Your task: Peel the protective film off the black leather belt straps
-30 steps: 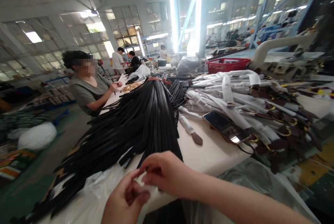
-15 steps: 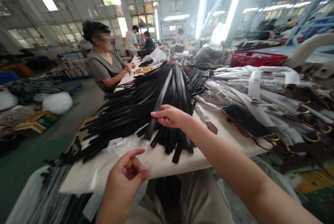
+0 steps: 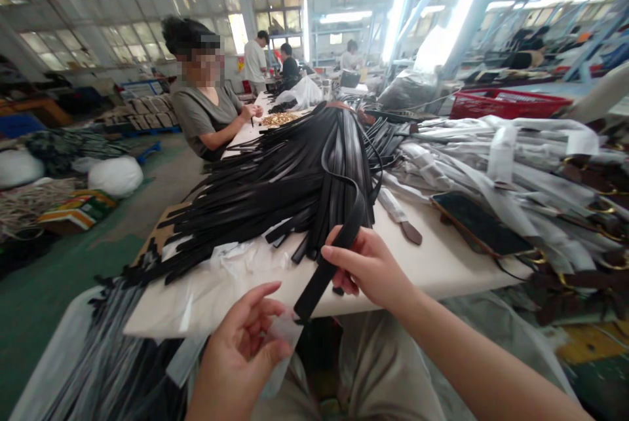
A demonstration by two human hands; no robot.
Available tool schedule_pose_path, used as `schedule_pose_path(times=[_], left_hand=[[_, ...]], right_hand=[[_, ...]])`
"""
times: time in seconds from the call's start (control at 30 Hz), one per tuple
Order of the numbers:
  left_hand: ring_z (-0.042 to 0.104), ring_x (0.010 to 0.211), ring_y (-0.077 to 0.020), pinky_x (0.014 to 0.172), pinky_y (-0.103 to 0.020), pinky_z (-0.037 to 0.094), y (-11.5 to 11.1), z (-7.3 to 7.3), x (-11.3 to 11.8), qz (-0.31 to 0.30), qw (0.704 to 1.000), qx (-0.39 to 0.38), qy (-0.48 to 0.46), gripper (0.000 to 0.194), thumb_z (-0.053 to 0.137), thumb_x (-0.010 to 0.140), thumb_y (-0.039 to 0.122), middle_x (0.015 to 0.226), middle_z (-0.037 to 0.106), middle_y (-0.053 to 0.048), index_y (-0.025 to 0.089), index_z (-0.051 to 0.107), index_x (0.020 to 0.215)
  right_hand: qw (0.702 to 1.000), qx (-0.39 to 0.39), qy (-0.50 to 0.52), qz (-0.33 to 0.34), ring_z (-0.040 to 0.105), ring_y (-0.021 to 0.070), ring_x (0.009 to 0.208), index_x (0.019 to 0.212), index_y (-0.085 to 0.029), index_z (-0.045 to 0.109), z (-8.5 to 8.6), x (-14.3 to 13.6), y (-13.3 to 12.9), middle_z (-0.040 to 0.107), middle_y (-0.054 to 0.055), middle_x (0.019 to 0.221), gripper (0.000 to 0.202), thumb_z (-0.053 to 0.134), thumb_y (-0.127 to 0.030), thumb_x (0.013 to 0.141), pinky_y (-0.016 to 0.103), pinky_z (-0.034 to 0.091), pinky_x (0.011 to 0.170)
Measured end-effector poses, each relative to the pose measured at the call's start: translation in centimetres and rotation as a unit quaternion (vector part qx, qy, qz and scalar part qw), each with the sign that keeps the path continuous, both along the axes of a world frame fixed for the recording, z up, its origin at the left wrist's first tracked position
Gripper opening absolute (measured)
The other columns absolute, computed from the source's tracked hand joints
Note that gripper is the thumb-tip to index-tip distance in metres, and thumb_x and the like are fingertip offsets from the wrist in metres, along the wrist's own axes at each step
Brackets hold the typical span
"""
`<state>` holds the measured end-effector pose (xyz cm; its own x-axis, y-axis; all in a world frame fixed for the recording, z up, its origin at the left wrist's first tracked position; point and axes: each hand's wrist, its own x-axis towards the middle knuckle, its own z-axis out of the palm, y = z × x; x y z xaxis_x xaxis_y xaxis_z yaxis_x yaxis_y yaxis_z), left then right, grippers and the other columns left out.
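Pinched between the thumb and fingers of my right hand [image 3: 366, 260] is a black strap [image 3: 319, 287], its free end pointing down and left. The strap bends in a curve back up to the large pile of black straps [image 3: 265, 179] on the table. My left hand [image 3: 250, 342] holds a translucent plastic sleeve [image 3: 282, 349] by its mouth, in front of the table edge. The strap's end is right at the sleeve's mouth; whether it has entered, I cannot tell.
White-wrapped straps [image 3: 457, 159] with brown ends lie on the right, beside a phone [image 3: 484, 224]. A red basket [image 3: 511, 103] stands behind them. A co-worker [image 3: 206, 100] sits at the table's far left, near small gold parts [image 3: 279, 118]. Sleeved straps [image 3: 98, 349] hang below at left.
My right hand has drawn the strap off the pile, down and to the right, bringing its end to the sleeve. My left hand stays nearly in place, and more of the sleeve shows.
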<state>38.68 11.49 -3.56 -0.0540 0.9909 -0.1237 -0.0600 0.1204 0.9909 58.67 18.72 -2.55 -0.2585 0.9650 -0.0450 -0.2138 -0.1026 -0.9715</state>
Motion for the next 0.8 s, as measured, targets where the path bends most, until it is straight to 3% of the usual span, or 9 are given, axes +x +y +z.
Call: schedule_pose_path(times=[0.1,0.3,0.53,0.8], left_hand=[[0.062,0.065,-0.0137,0.059,-0.020,0.048,-0.26,0.12,0.27,0.002,1.000,-0.007,-0.020,0.053,0.081,0.058,0.016,0.073,0.067,0.001,0.022,0.067,0.109],[0.061,0.064,-0.0128,0.058,-0.018,0.048,-0.40,0.14,0.19,0.013,1.000,-0.021,0.000,0.053,0.080,0.053,0.011,0.074,0.069,0.003,0.024,0.071,0.104],[0.061,0.065,-0.0133,0.061,-0.019,0.049,-0.46,-0.14,-0.08,-0.051,0.997,-0.037,0.035,0.055,0.084,0.055,0.017,0.077,0.070,0.003,0.027,0.070,0.107],[0.062,0.067,-0.0161,0.059,-0.021,0.049,-0.42,-0.10,-0.07,-0.079,0.993,-0.051,0.074,0.056,0.085,0.054,0.020,0.078,0.071,0.000,0.025,0.071,0.108]], right_hand=[[1.000,-0.017,0.008,0.014,0.044,0.0064,0.030,0.071,-0.017,0.053,0.01,-0.15,-0.26,0.057,-0.004,0.044,0.031,0.070,-0.042,0.075,0.014,0.031,0.028],[0.997,-0.060,-0.016,0.047,0.039,0.0057,0.026,0.065,-0.018,0.053,0.64,-0.16,-0.31,0.053,-0.005,0.038,0.018,0.064,-0.030,0.070,0.014,0.027,0.026],[0.993,-0.082,-0.040,0.079,0.038,0.0054,0.026,0.058,-0.018,0.052,0.58,-0.37,-0.13,0.052,-0.006,0.037,0.013,0.059,-0.026,0.066,0.014,0.027,0.026],[0.994,-0.085,-0.032,0.066,0.037,0.0053,0.026,0.059,-0.018,0.052,0.41,0.24,0.15,0.051,-0.006,0.037,0.011,0.059,-0.024,0.066,0.014,0.027,0.027]])
